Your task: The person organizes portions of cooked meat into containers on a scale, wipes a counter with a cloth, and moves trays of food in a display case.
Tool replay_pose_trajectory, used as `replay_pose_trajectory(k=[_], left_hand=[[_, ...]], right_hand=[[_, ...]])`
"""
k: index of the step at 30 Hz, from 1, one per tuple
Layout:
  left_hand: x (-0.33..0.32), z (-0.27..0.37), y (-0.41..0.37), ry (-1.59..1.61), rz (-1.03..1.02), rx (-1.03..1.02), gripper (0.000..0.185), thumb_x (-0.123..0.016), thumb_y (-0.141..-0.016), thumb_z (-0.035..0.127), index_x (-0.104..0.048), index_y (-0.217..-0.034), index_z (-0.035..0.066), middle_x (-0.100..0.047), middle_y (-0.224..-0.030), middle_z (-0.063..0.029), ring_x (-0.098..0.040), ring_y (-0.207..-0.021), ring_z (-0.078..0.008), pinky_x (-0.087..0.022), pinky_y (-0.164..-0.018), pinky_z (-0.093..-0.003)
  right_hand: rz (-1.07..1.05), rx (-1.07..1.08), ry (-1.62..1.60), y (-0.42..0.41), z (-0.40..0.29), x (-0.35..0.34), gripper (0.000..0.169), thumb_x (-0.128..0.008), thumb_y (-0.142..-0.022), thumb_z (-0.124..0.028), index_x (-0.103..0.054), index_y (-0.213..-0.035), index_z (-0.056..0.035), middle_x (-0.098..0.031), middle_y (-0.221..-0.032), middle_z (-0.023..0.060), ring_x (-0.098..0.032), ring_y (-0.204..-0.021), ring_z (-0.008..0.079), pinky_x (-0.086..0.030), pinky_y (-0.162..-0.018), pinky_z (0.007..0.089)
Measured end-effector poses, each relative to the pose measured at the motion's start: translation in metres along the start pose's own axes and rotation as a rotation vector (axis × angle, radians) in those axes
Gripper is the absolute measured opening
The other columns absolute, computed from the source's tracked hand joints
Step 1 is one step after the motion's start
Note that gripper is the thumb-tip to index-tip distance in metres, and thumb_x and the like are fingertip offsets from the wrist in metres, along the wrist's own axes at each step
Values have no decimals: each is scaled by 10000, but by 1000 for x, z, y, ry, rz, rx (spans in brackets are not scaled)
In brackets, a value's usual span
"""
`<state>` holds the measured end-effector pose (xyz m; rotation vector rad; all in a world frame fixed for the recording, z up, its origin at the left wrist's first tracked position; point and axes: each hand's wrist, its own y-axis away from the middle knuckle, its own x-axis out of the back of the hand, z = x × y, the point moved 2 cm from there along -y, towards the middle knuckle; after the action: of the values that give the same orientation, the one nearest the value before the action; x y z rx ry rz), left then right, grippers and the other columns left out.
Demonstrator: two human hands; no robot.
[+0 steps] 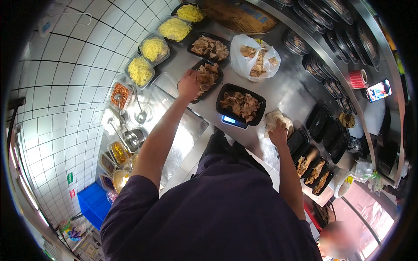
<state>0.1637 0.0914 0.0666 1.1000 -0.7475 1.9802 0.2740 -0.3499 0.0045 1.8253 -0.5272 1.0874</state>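
My left hand (190, 84) lies over the near left part of a black plastic tray (219, 79) of shredded cooked meat (207, 76). Its fingertips are at the meat, and whether they grip anything is hidden. On the right, my right hand (278, 133) grasps a crumpled whitish cloth (274, 118) on the steel worktop. Between my hands, another black tray (219, 111) of meat sits on a digital scale (233, 121) with a lit display. Beyond them stand a third meat tray (209, 49) and a white plastic bag (240, 62) holding more meat.
Clear tubs of yellow shreds (140, 71) line the tiled wall, near a tub of peanuts (119, 93). Black containers (297, 142) and lidded packs (318, 68) crowd the right. A phone (378, 90) stands by a red label roll (358, 78). Another person (339, 239) is lower right.
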Motion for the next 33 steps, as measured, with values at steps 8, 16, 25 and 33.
replay_pose_trajectory(k=[8,16,25,33], left_hand=[[2,-21,-36,24,-131,120,335,-592,-759,71,-639,-1088,110,-595,-1078,-128,-593,-971,-334,-500,-841,-405],[-26,-12,1,-156,-347,-382,262,-572,-755,105,-642,-1005,142,-591,-1016,-81,-616,-913,-316,-518,-741,-411],[-16,-17,6,31,-328,-146,163,-622,-740,135,-659,-892,92,-658,-801,-94,-647,-769,-282,-517,-684,-388],[2,33,44,728,-325,155,144,-675,-738,98,-655,-867,39,-656,-743,-89,-634,-654,-182,-500,-629,-280]], right_hand=[[64,-76,-39,-6,12,-19,873,-676,-736,-323,-245,-1432,-20,-346,-1381,312,-352,-1265,486,-325,-1033,517],[72,-26,40,-7,12,-22,906,-680,-734,-345,-221,-1436,-1,-340,-1384,318,-352,-1276,473,-324,-1031,509],[27,-105,-12,-9,12,-24,944,-683,-737,-378,-190,-1450,-3,-311,-1427,289,-297,-1319,463,-263,-1073,509],[34,-127,-65,-5,6,-19,955,-697,-727,-361,-182,-1456,-24,-257,-1468,260,-243,-1347,467,-218,-1099,521]])
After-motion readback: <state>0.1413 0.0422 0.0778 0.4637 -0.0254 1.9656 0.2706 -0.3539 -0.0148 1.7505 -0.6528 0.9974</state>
